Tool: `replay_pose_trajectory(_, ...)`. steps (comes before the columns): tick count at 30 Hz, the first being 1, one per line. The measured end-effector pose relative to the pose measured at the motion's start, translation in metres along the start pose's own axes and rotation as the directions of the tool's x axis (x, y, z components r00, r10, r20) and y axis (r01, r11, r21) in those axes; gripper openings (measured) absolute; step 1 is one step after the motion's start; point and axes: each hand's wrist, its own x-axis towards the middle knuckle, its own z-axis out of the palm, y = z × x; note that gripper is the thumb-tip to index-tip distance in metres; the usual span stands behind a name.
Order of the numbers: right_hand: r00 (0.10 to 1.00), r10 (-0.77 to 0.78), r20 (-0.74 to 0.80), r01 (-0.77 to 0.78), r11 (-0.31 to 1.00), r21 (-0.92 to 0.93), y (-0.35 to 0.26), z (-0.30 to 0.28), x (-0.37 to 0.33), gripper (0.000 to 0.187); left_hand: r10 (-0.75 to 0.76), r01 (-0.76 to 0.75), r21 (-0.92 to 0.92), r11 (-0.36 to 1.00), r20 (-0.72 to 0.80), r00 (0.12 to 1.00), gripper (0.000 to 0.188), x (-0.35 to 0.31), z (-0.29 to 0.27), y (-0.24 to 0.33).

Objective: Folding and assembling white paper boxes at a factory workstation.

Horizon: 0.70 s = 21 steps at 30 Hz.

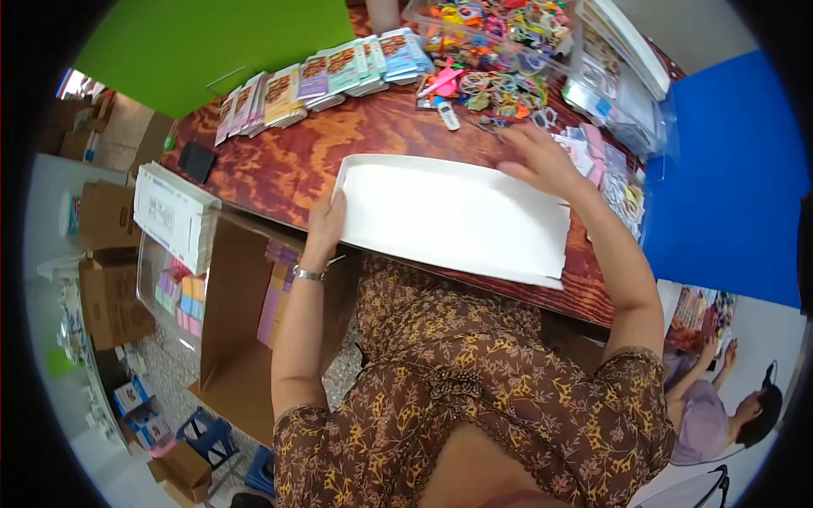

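Observation:
A long white cardboard box (449, 220), shallow and with low folded walls, lies at the front edge of the table. Its right end shows loose flaps that stand unjoined. My left hand (326, 222) grips the left wall, thumb inside and the other fingers hidden behind it. Above the far right corner is my right hand (542, 159), fingers stretched out and apart; its thumb side is at the far wall, and I cannot tell whether it touches. Close beyond the right hand lie scissors (489, 126) and a white pen-like device (447, 115).
Stacks of colourful printed packets (339, 69) line the table's far side. Clear bins (500, 34) of bright bands and small trinkets stand behind. Pink and white packs (593, 152) lie at right. A dark phone-like object (196, 161) rests at left. Another person (711, 415) works at far right.

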Motion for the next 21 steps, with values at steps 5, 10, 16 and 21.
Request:
replay_pose_trajectory(5, 0.959, 0.15, 0.24, -0.21, 0.945, 0.25, 0.016, 0.011, -0.101, 0.04, -0.044, 0.027, 0.299, 0.954, 0.05, 0.998, 0.035, 0.024, -0.013, 0.005)
replay_pose_trajectory(10, 0.932, 0.33, 0.15, -0.362, 0.869, 0.339, -0.006, 0.066, -0.128, 0.031, 0.465, -0.263, 0.817, 0.513, -0.007, 0.885, 0.043, 0.027, 0.011, 0.026)
replay_pose_trajectory(16, 0.949, 0.231, 0.214, -0.308, 0.816, 0.489, -0.007, 0.072, -0.1, 0.025, 0.602, -0.864, 0.326, 0.384, 0.621, 0.502, 0.065, -0.054, 0.09, 0.097)
replay_pose_trajectory(21, 0.972, 0.117, 0.202, -0.195, 0.881, 0.43, 0.003, 0.065, -0.054, 0.031, 0.592, -0.83, 0.491, 0.264, 0.597, 0.541, 0.068, -0.029, 0.142, 0.095)
